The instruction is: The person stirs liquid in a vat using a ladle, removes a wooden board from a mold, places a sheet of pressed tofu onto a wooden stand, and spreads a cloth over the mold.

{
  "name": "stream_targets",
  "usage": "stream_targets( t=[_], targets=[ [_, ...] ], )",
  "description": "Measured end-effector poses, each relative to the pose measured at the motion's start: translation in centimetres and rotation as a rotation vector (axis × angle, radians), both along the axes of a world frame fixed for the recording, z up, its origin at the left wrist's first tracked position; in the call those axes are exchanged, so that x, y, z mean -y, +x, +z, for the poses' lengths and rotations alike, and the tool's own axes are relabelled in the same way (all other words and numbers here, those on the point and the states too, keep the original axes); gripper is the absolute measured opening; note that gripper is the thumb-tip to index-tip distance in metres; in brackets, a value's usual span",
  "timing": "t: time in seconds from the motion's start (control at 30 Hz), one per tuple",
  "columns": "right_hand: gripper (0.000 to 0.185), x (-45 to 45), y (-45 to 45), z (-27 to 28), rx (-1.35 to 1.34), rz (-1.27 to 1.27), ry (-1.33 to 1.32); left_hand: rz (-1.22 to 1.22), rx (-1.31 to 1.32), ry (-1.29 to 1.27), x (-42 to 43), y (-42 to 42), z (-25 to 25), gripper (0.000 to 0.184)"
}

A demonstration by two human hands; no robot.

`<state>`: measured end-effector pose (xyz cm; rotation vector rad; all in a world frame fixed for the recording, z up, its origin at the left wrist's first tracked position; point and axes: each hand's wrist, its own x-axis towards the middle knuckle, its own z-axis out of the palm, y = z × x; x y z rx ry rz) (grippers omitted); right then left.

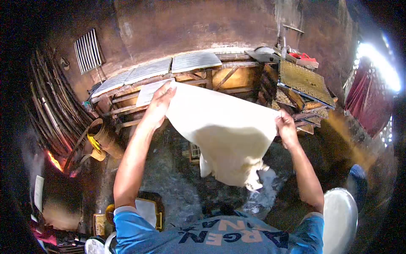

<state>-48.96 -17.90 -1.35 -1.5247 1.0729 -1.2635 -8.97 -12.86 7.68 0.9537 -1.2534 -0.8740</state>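
Note:
A large, thin white sheet hangs in front of me, its top edge stretched between both hands. My left hand pinches the upper left corner. At the upper right corner, lower in view, the fingers of my right hand are closed on the sheet. Its lower part droops, shaded and ragged at the bottom edge. The sheet's material cannot be made out for certain. Beyond it, light flat panels lie in a row on a wooden rack.
Long sticks lean at the left, with flames at their lower ends. Beside them is a bucket. A woven panel rests at the right. A round pale vessel stands near my right elbow.

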Motion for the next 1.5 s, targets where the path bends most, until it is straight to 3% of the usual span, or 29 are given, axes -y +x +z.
stream_targets(
  t=[0.07,0.2,0.27,0.33,0.47,0.57,0.6,0.63,0.67,0.73,0.8,0.83,0.87,0.9,0.93,1.0,1.07,1.1,1.13,1.17,1.2,1.3,1.37,1.43,1.5],
  targets=[
    [0.003,0.5,-0.6,2.7,-0.302,-0.204,-0.62,0.005,0.085,-0.009,0.5,-0.6,2.8,0.016],
    [0.018,-1.2,-3.2,11.8,-0.495,-0.352,-0.559,0.147,0.198,-0.173,0.7,-1.9,8.7,0.01],
    [0.022,-0.8,-4.4,14.8,-0.457,-0.368,-0.773,0.164,0.217,-0.191,1.0,-2.1,10.5,0.011],
    [0.019,-1.2,-4.7,17.8,-0.398,-0.399,-0.686,0.081,0.212,-0.258,1.4,-2.1,12.2,0.015],
    [0.006,-0.3,-4.5,19.3,-0.259,0.027,-0.552,-0.148,0.057,-0.199,0.2,-6.8,14.3,0.023],
    [0.028,-1.2,1.3,15.9,0.348,0.716,-0.076,-0.327,0.283,-0.184,0.3,-12.4,14.2,0.028],
    [0.04,-0.7,2.8,13.4,0.397,0.712,0.167,-0.301,0.447,-0.235,0.3,-14.2,13.5,0.026],
    [0.059,-2.4,3.9,11.6,0.159,0.693,-0.049,-0.275,0.654,-0.346,0.2,-15.3,13.0,0.025],
    [0.069,-3.7,5.3,10.7,0.196,0.733,-0.183,-0.383,0.708,-0.413,0.5,-15.7,12.3,0.025],
    [0.052,-3.3,4.4,9.6,-0.29,0.672,-0.281,-0.513,0.64,-0.226,0.4,-14.7,11.1,0.022],
    [0.03,-3.2,2.8,10.6,-0.544,0.518,-0.257,-0.375,0.792,-0.258,0.8,-12.5,8.7,0.017],
    [0.016,-3.2,2.2,11.3,-0.707,0.413,-0.358,-0.307,0.867,-0.273,0.7,-11.4,8.0,0.015],
    [0.015,-1.5,1.0,10.1,-0.775,0.349,-0.652,-0.293,0.832,-0.172,0.2,-10.5,7.7,0.014],
    [0.015,-0.4,-0.1,9.6,-0.829,0.275,-0.725,-0.28,0.793,-0.068,-0.4,-9.7,7.4,0.014],
    [0.016,-0.8,-0.7,10.6,-0.89,0.227,-0.557,-0.266,0.749,0.036,-1.0,-8.8,7.0,0.015],
    [0.017,-1.5,-1.1,11.6,-0.983,0.234,-0.358,-0.331,0.945,0.033,-1.3,-6.6,5.6,0.02],
    [0.02,-0.8,-1.8,10.3,-0.842,0.396,-0.275,-0.383,1.057,0.078,-1.8,-5.6,4.7,0.023],
    [0.025,0.1,-2.2,7.8,-0.552,0.551,-0.174,-0.302,1.027,0.046,-2.3,-5.8,4.9,0.022],
    [0.031,2.9,-3.3,2.0,-0.002,0.585,0.217,-0.221,0.994,0.017,-2.5,-6.3,5.2,0.022],
    [0.032,0.4,-0.6,1.9,-0.398,0.352,0.074,-0.151,0.851,-0.085,-2.1,-6.2,4.9,0.018],
    [0.035,-1.7,1.5,1.4,-0.433,0.326,0.22,-0.108,0.785,-0.088,-2.1,-6.1,5.3,0.014],
    [0.058,-2.1,3.1,-3.6,-1.011,0.799,-0.315,-0.03,0.771,-0.149,-2.3,-4.1,5.0,0.014],
    [0.048,-3.4,4.1,0.6,-1.453,0.658,-0.192,-0.086,0.794,-0.071,-3.4,-2.1,4.4,0.017],
    [0.037,-2.8,3.0,4.0,-1.549,0.444,-0.219,-0.114,0.886,0.056,-5.0,-0.4,4.0,0.024],
    [0.025,-3.1,2.2,8.7,-1.256,0.115,-0.469,-0.154,1.055,0.085,-5.6,2.2,2.3,0.036]
  ],
)
